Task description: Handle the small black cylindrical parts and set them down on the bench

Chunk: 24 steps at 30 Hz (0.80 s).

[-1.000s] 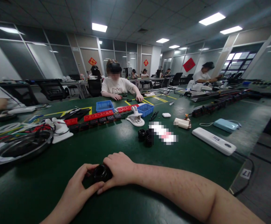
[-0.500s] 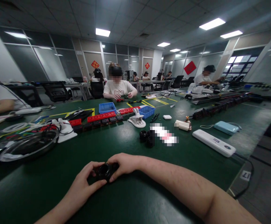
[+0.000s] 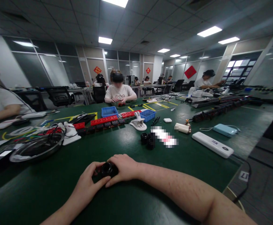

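Between my two hands is a black glossy part point(image 3: 106, 168) with a round, cup-like opening facing up; its exact kind I cannot make out. My left hand point(image 3: 90, 179) grips its left side, thumb along the near edge and fingers at the far side. My right hand point(image 3: 123, 168) closes over its right end, covering much of it. Both hands are low over the green table point(image 3: 56, 187). Farther off, past my right hand, stand several similar black round parts point(image 3: 144, 137), partly beside a blurred-out patch.
At left lie a metal-rimmed round tray point(image 3: 36, 154) and tangled cables. Across the middle run a row of red socket pieces point(image 3: 103, 121), a white clip stand point(image 3: 138, 123) and two blue bins point(image 3: 109, 112). A white power bank point(image 3: 213, 144) lies right. Co-workers sit beyond.
The camera view has shifted slightly. My right fingers have moved over the black part and cover more of its right end; both hands still hold it.
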Motion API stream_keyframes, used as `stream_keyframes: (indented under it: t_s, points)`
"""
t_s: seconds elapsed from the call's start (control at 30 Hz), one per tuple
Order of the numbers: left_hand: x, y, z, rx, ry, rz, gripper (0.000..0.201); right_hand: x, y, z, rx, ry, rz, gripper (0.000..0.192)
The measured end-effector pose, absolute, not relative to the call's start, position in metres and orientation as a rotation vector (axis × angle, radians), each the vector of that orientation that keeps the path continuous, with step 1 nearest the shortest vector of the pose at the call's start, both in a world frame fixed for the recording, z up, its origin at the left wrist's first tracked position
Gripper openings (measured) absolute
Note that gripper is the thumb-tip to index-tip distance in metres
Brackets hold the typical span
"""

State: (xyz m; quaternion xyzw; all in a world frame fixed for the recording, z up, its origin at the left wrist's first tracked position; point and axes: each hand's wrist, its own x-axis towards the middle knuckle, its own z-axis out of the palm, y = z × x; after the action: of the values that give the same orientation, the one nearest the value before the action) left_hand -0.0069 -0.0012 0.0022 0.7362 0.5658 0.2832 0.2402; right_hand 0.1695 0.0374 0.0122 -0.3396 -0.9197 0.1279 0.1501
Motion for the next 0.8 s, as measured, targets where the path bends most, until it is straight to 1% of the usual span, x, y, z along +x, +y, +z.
stream_keyframes:
  t_s: [0.07,0.1,0.2,0.27,0.37,0.47,0.6,0.67,0.73,0.8]
  points:
    - [-0.007,-0.002,0.006,2.026,1.500,0.760,0.034,0.175,0.043,0.015,-0.815,-2.687,0.552,0.064]
    - [-0.007,-0.003,0.008,2.025,1.476,0.754,0.034,0.178,0.046,0.016,-0.753,-2.710,0.637,0.061]
    - [-0.008,-0.005,0.013,1.999,1.424,0.759,0.034,0.182,0.054,0.016,-0.679,-2.736,0.823,0.042]
    - [-0.007,-0.006,0.016,1.981,1.405,0.774,0.033,0.182,0.057,0.014,-0.682,-2.720,0.866,0.035]
    - [-0.006,-0.007,0.016,1.986,1.391,0.787,0.030,0.180,0.056,0.011,-0.747,-2.694,0.829,0.035]
    - [-0.004,-0.007,0.014,1.990,1.423,0.805,0.028,0.174,0.048,0.007,-0.908,-2.649,0.713,0.041]
    - [-0.003,-0.007,0.008,1.972,1.512,0.853,0.030,0.162,0.036,0.003,-1.109,-2.577,0.311,0.050]
    - [-0.003,-0.006,0.007,1.984,1.540,0.877,0.031,0.159,0.032,0.004,-1.143,-2.563,0.201,0.053]
    - [-0.003,-0.007,0.008,1.990,1.541,0.886,0.031,0.160,0.032,0.007,-1.103,-2.579,0.253,0.058]
    - [-0.004,-0.007,0.010,1.987,1.508,0.861,0.031,0.164,0.035,0.011,-0.986,-2.624,0.384,0.061]
